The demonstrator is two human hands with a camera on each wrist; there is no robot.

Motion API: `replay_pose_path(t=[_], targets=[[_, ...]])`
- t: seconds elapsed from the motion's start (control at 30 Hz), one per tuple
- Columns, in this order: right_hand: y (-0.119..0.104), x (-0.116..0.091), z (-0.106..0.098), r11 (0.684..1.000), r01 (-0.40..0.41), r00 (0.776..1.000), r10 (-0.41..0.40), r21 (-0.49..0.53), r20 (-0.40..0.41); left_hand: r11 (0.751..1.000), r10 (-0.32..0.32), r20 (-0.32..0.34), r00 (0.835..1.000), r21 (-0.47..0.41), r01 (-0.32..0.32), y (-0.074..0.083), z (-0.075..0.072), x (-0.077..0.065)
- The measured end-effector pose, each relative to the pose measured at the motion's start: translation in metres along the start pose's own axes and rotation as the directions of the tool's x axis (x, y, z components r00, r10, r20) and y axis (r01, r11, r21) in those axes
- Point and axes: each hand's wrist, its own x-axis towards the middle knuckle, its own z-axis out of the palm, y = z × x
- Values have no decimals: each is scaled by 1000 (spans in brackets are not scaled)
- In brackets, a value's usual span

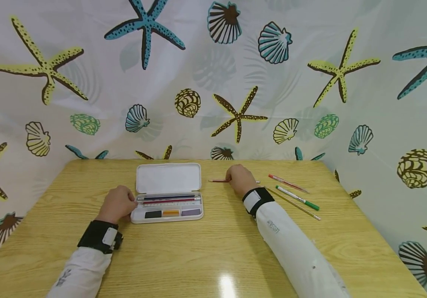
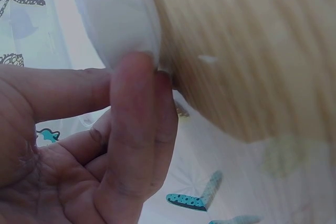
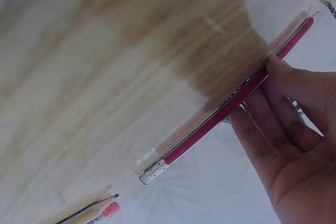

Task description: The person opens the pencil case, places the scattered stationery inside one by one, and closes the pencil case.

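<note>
Pencil (image 3: pixel 207 126) in right hand (image 1: pixel 241 181); marker (image 1: pixel 297 198), pen (image 1: pixel 289 183) nearby

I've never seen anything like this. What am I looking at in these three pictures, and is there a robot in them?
No robot here: just a person working bare-handed. The widest picture comes from a camera worn on the head, looking forward and down. The other two come from cameras worn on the wrists, each showing its side's work close up. On the wooden table sits an open white pencil case with pencils and small coloured blocks inside. The left hand holds its left edge. The right hand pinches a dark red pencil. Further right lie a red pen, a green-and-white marker and a yellow pencil.
</note>
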Motion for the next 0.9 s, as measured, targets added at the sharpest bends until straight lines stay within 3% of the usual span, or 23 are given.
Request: replay_pose_path(t=[0.47,0.9], targets=[[1,-1,3,1000,20,1000,-20,-8,-3,1000,-5,4,1000,7,5,-1,1,2],[-32,-6,-27,998,32,999,-32,-50,13,1000,-2,-4,1000,6,2,3,0,-1]])
